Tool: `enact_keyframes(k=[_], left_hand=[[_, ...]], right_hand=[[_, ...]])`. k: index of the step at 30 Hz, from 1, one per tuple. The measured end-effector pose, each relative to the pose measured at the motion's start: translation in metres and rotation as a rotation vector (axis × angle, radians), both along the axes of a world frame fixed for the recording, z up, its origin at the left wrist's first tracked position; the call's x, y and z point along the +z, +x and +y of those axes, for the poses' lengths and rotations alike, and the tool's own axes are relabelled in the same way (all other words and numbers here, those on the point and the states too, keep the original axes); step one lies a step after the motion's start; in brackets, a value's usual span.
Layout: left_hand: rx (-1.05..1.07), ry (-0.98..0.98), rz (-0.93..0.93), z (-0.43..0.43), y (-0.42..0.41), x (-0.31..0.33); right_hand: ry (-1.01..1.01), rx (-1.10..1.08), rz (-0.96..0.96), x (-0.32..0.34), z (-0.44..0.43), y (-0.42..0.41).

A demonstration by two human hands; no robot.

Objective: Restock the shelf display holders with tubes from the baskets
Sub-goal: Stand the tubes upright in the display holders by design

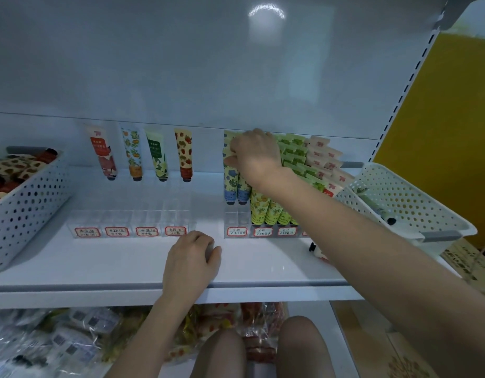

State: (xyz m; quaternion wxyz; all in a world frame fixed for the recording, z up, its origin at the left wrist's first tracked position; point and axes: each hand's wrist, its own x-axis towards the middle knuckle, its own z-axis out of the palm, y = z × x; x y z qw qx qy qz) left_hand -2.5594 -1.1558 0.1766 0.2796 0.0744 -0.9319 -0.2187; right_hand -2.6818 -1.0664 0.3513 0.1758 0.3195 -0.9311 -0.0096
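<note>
A: Noted: right hand [256, 156] pinched the crimped top of a blue-flowered yellow plastic tube [230, 184], upright at the rear of the clear acrylic display holder [233, 216]. The left hand [191, 259] rested loosely curled and empty on the white shelf [127, 263].
B: Advice: seat it cap-down and plumb before letting go.

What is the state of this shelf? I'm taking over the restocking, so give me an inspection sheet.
Surface: white shelf, carrying holders and baskets.
Job's things: left holder nearly empty, four tubes at its back; right holder mostly full; left basket holds tubes; right basket holds one.
Clutter: loose tube lying under the right forearm.
Grippers: right hand pinches a blue floral tube in the right holder; left hand rests on the shelf, holding nothing.
Cables: nothing seen.
Surroundings: packaged goods below; yellow wall at right.
</note>
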Motion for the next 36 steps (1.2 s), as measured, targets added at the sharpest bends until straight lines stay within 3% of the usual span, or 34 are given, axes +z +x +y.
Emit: enact_keyframes(k=[3,9,13,20,28,36], left_hand=[[0.007,-0.006,0.004,0.001,0.001,0.000],[0.001,-0.017,0.021,0.002,0.002,0.001],[-0.041,-0.009,0.013,0.003,0.003,0.003],[-0.141,-0.059,0.011,0.026,0.003,0.017],[-0.574,-0.165,-0.037,0.118,-0.037,0.041],[-0.639,-0.346,-0.253,0.159,-0.081,0.032]], right_hand=[[-0.140,0.065,-0.061,0.001,0.008,-0.003],[-0.498,0.194,0.001,0.007,0.041,-0.006],[-0.600,0.170,0.012,0.014,0.082,-0.001],[-0.634,0.053,0.031,0.017,0.162,0.020],[-0.545,-0.031,-0.159,-0.025,0.210,0.041],[-0.532,0.005,-0.200,-0.079,0.237,0.054]])
